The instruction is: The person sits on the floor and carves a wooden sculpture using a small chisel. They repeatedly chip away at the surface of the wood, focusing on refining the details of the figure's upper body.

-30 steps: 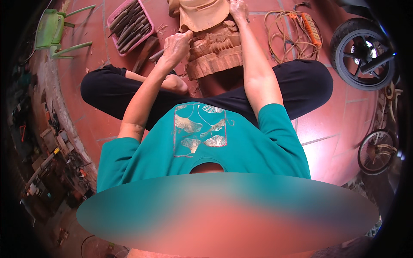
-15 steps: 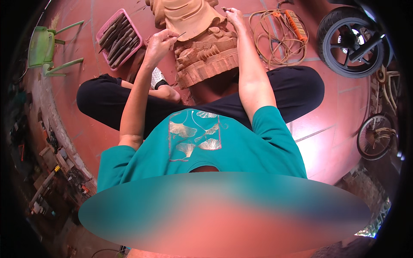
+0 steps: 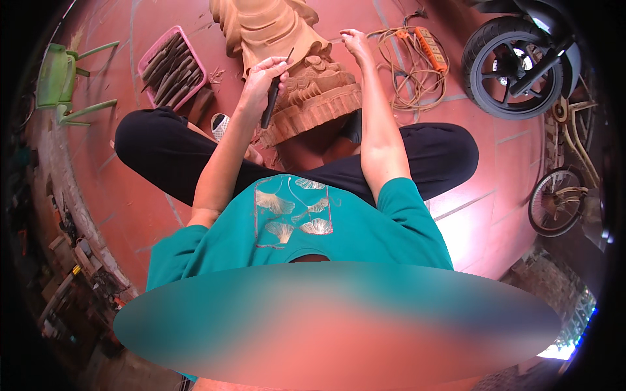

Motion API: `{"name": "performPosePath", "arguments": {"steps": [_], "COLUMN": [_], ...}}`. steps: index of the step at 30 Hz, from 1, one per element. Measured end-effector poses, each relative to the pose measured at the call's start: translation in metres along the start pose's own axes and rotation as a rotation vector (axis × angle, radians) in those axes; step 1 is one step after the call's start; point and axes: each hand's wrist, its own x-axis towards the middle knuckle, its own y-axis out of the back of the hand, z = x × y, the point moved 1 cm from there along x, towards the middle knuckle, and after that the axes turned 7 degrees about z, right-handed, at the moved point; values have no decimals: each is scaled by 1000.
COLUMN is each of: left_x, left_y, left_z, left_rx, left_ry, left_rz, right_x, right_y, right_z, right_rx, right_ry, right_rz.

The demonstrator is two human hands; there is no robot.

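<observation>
My left hand (image 3: 264, 78) is closed around a carving chisel. The chisel's dark handle (image 3: 269, 104) hangs below the fist, and its thin metal end points up and right. Just beyond lies a reddish-brown wooden carving (image 3: 277, 29), a figure with draped folds on an ornate base (image 3: 313, 101), between my crossed legs and away from me. The chisel passes in front of the carving; whether it touches the wood I cannot tell. My right hand (image 3: 356, 47) is raised to the right of the carving, fingers loosely extended and apart, with nothing visible in them.
At the left, a pink basket (image 3: 145, 65) holds many dark-handled tools, with a green plastic chair (image 3: 57, 78) farther left. An orange power strip (image 3: 431, 49) with a coiled cord (image 3: 398, 78) lies at the right, near a motorbike wheel (image 3: 476, 72). Wood shavings lie on the red tiled floor.
My left hand has moved right and slightly nearer, turning the chisel more upright so its handle shows. My right hand has come away from the carving's edge, its small dark object no longer visible.
</observation>
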Motion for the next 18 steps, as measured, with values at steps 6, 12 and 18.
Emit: {"name": "performPosePath", "arguments": {"steps": [6, 12, 18], "left_x": [19, 35, 36], "left_y": [-10, -27, -9], "left_z": [1, 11, 11], "left_rx": [-261, -372, -240], "left_ry": [-69, -155, -228], "left_rz": [-47, -72, 29], "right_x": [-33, -38, 28], "right_y": [17, 37, 119], "right_z": [-93, -156, -173], "right_rx": [372, -34, -805], "right_ry": [124, 365, 541], "right_rz": [-85, -400, -274]}}
